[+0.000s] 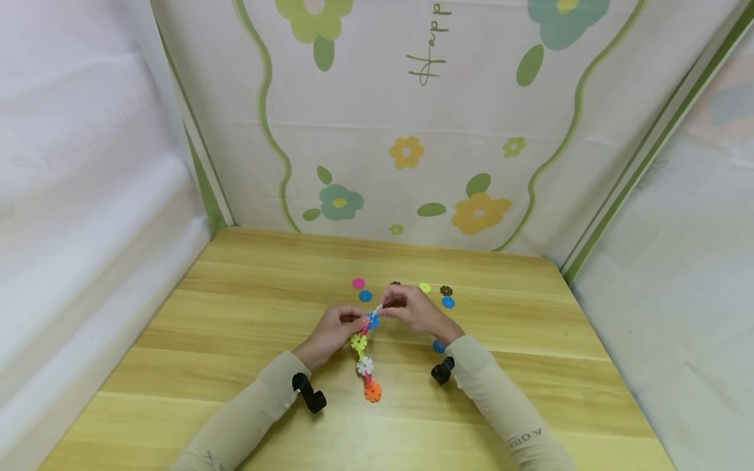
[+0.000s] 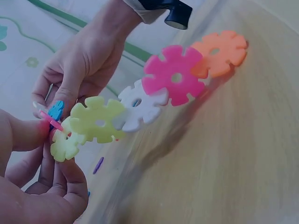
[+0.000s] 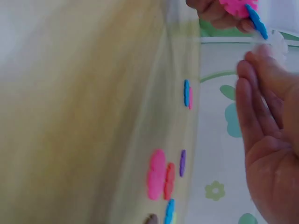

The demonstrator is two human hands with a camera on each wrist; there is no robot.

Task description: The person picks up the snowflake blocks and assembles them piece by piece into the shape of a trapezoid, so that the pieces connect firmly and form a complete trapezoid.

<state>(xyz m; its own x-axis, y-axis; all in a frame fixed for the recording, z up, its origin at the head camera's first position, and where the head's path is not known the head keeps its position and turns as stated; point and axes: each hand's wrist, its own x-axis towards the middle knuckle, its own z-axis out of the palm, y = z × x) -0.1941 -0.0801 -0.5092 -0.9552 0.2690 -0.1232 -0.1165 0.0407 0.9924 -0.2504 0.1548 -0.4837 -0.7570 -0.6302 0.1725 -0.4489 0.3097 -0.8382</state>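
A chain of notched plastic snowflake discs hangs from my left hand (image 1: 331, 335), which pinches it near the top by a pink disc. Below that come yellow discs (image 2: 96, 119), a white disc (image 2: 142, 105), a pink disc (image 2: 175, 75) and, at the lower end, an orange disc (image 1: 372, 392). A blue disc (image 1: 374, 320) sits at the chain's top, just past the left fingertips. My right hand (image 1: 417, 311) pinches another white disc (image 3: 279, 46) between thumb and fingers, right at the blue disc. Whether those two are joined, I cannot tell.
Loose discs lie on the wooden table (image 1: 235, 392) beyond and beside the hands: pink (image 1: 358, 283), blue (image 1: 365, 296), yellow (image 1: 425, 287), brown (image 1: 446, 290) and several more. The right forearm partly covers a blue one (image 1: 438, 345). Fabric walls enclose the table's back and sides.
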